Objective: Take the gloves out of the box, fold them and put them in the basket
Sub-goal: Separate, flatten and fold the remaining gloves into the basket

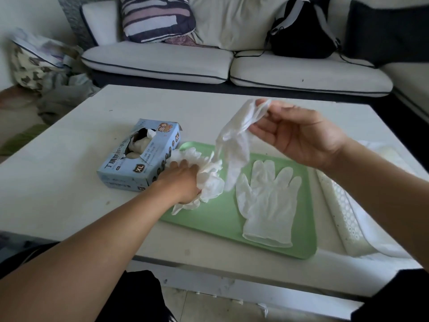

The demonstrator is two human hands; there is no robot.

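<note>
We are in a home, a living room by the look of it. A white sofa (162,59) with dark piping runs along the far side and turns a corner at right. On it we note a striped cushion (157,19), a dark cushion (385,31) and a black backpack (304,31) with grey straps. In front stands a low white coffee table (69,147), scuffed and spotted. On the floor at left we see a patterned bag (30,66) and a heap of crumpled cloth (62,94), blurred. Soft daylight, domestic clutter, upholstered seating: nothing of lab, shop or office.
</note>
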